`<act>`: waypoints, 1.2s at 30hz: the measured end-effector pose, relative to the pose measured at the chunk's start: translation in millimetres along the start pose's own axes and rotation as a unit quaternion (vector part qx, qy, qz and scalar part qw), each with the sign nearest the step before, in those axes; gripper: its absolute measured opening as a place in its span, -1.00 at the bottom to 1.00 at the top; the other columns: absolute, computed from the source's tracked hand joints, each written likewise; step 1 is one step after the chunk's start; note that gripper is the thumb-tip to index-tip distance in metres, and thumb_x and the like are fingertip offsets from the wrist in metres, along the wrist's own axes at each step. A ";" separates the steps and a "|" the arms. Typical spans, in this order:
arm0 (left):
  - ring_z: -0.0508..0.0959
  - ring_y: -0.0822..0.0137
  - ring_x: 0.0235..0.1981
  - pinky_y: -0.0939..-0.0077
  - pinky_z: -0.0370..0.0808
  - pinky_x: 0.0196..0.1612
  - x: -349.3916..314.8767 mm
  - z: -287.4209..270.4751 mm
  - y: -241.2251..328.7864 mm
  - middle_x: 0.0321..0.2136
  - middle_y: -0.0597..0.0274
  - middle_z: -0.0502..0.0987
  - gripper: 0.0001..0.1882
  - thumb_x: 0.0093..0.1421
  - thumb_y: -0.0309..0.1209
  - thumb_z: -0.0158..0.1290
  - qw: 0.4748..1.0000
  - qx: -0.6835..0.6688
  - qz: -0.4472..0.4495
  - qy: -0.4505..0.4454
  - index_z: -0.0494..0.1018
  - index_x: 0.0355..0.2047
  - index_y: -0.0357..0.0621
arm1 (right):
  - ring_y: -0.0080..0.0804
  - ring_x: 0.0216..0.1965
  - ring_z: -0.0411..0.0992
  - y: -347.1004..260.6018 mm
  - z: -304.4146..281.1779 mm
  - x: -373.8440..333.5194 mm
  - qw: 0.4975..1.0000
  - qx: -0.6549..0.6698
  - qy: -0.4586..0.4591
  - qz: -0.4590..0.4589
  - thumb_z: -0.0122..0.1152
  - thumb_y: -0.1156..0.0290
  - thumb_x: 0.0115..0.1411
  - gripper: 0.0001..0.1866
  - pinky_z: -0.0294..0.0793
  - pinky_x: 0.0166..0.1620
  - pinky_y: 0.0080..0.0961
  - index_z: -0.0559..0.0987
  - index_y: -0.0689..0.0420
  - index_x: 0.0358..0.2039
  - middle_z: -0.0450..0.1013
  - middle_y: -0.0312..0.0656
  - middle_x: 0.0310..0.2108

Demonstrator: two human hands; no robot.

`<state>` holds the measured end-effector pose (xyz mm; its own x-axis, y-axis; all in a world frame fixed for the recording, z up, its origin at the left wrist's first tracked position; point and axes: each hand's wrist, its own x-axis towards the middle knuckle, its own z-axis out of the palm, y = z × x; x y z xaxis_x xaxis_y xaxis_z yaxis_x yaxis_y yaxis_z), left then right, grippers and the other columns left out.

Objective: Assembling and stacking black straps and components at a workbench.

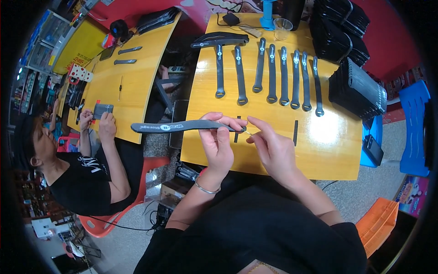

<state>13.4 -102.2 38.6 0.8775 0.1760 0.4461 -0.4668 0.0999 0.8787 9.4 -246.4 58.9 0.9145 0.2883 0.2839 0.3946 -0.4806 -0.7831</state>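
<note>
Farther back stands a clear cup (283, 29); left hand (218, 145) pinches a strap (175, 126), right hand (276, 153) a thin piece (247, 132).

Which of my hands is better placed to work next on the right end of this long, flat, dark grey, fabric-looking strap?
Probably your right hand: it's already beside that end, while your left hand is occupied holding the strap.
</note>
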 end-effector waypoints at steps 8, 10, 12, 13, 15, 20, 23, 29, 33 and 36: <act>0.53 0.12 -0.27 0.25 0.46 -0.10 -3.5 1.9 -0.6 -0.40 0.08 0.41 -0.69 0.38 -0.22 -0.28 1.000 0.025 0.013 -0.002 0.04 -0.02 -0.15 | -0.29 -0.43 0.57 0.9 2.1 2.1 0.995 0.089 -0.008 0.050 0.04 0.64 0.15 -0.64 0.48 -0.38 -0.56 0.39 0.15 -0.02 0.55 -0.10 -0.50; 0.53 0.11 -0.26 0.24 0.45 -0.09 -4.4 2.6 -1.0 -0.40 0.08 0.41 -0.69 0.38 -0.22 -0.29 1.000 0.030 0.005 0.001 0.04 -0.01 -0.15 | -0.28 -0.43 0.57 1.4 2.4 2.5 0.994 0.091 -0.008 0.055 0.04 0.64 0.15 -0.65 0.48 -0.38 -0.56 0.38 0.16 -0.03 0.55 -0.10 -0.50; 0.52 0.10 -0.23 0.26 0.46 -0.09 -4.7 2.2 -3.5 -0.39 0.08 0.42 -0.68 0.38 -0.22 -0.30 0.999 0.030 0.015 0.011 0.04 0.00 -0.15 | -0.23 -0.47 0.55 1.1 3.2 3.4 0.993 0.101 -0.004 0.059 0.10 0.57 0.14 -0.67 0.47 -0.41 -0.45 0.42 0.12 -0.05 0.52 -0.13 -0.52; 0.52 0.10 -0.23 0.26 0.46 -0.09 -4.0 2.5 -4.5 -0.39 0.08 0.42 -0.68 0.38 -0.22 -0.30 0.999 0.030 0.015 0.011 0.04 0.00 -0.15 | -0.23 -0.47 0.55 1.4 3.0 4.2 0.993 0.101 -0.004 0.059 0.10 0.57 0.14 -0.67 0.47 -0.41 -0.45 0.42 0.12 -0.05 0.52 -0.13 -0.52; 0.52 0.08 -0.18 0.28 0.45 -0.06 -2.1 3.2 -5.8 -0.39 0.08 0.42 -0.68 0.39 -0.22 -0.32 0.999 0.033 0.040 0.012 0.04 0.02 -0.15 | -0.33 -0.39 0.58 1.5 2.1 6.4 0.991 0.113 -0.033 0.056 0.03 0.65 0.15 -0.72 0.48 -0.35 -0.58 0.47 0.19 -0.10 0.55 -0.09 -0.47; 0.50 0.07 -0.10 0.29 0.41 0.00 -1.3 1.5 -3.9 -0.31 0.05 0.43 -0.61 0.39 -0.22 -0.33 1.000 0.010 -0.009 0.026 0.00 0.11 -0.16 | -0.38 -0.37 0.58 2.8 4.4 11.2 0.989 0.132 -0.029 0.063 0.02 0.67 0.14 -0.72 0.49 -0.34 -0.59 0.53 0.19 -0.14 0.55 -0.08 -0.43; 0.47 0.12 -0.05 0.32 0.39 0.02 -1.2 4.7 -1.8 -0.20 0.02 0.42 -0.56 0.39 -0.27 -0.31 0.996 -0.027 -0.069 0.053 -0.04 0.20 -0.16 | -0.38 -0.38 0.57 3.9 5.0 12.0 0.988 0.135 -0.026 0.072 0.03 0.70 0.11 -0.70 0.49 -0.33 -0.58 0.54 0.18 -0.14 0.54 -0.08 -0.42; 0.45 0.42 -0.21 0.57 0.43 -0.12 -14.9 6.0 -18.9 -0.04 0.12 0.33 -0.57 0.32 -0.45 -0.14 0.986 -0.024 -0.116 0.122 0.09 0.16 -0.20 | -0.32 -0.44 0.54 9.9 11.3 11.5 0.998 -0.005 0.050 -0.041 0.10 0.71 -0.01 -0.66 0.49 -0.40 -0.53 0.58 0.13 -0.20 0.53 -0.13 -0.46; 0.43 0.52 -0.36 0.64 0.42 -0.26 -19.1 3.7 -19.5 -0.27 0.23 0.35 -0.87 0.35 -0.34 -0.17 0.972 -0.081 -0.196 0.098 0.19 -0.22 -0.11 | -0.32 -0.53 0.49 8.5 11.6 7.5 0.990 -0.089 0.068 -0.088 0.15 0.66 -0.03 -0.67 0.44 -0.49 -0.51 0.60 0.05 -0.23 0.50 -0.21 -0.53; 0.42 0.54 -0.39 0.67 0.40 -0.31 -18.6 4.9 -15.8 -0.36 0.28 0.37 -0.84 0.38 -0.28 -0.22 0.960 -0.088 -0.247 0.100 0.21 -0.21 -0.09 | -0.35 -0.56 0.47 9.0 13.1 6.2 0.986 -0.106 0.078 -0.098 0.15 0.64 -0.03 -0.67 0.42 -0.51 -0.52 0.61 0.04 -0.23 0.49 -0.21 -0.56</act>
<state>5.0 -111.8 17.2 0.9659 0.2480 -0.0739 -0.0266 0.3795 0.9248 17.4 -238.1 46.4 0.8150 0.2692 0.5132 0.5597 -0.5952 -0.5766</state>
